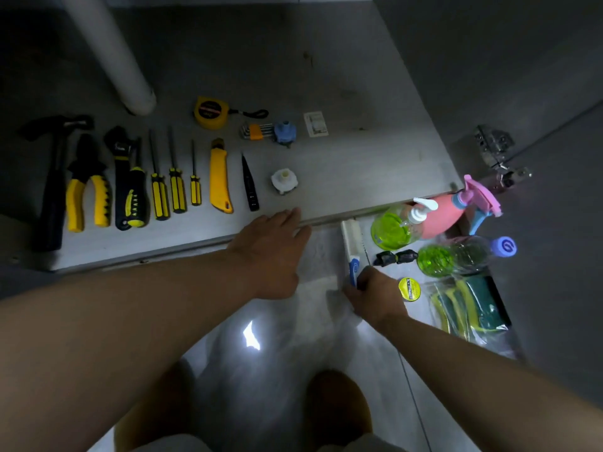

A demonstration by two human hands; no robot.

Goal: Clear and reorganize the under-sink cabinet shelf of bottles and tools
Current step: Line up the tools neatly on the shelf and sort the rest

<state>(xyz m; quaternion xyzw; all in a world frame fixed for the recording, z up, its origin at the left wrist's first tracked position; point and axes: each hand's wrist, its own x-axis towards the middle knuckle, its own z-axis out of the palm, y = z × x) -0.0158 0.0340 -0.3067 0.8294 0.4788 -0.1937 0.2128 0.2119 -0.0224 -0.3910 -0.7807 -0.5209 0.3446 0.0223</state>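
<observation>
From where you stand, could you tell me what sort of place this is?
Probably an under-sink cabinet at floor level: a thick grey drain pipe comes down onto the grey shelf board, a metal door hinge sits alongside, and a pink spray bottle lies nearby.

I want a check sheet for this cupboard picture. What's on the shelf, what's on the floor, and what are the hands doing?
Surface: grey cabinet shelf, lightly marked.
Job's things: tools in a row on the shelf, from hammer to yellow utility knife; tape measure behind. On the floor: green soap bottle, pink spray bottle, lying bottle.
Clutter: bagged sponges, white plastic fitting.
Hands: left hand flat on the shelf edge; right hand grips a white brush.
Cables: nothing seen.
Surroundings: white pipe, door hinge.
</observation>
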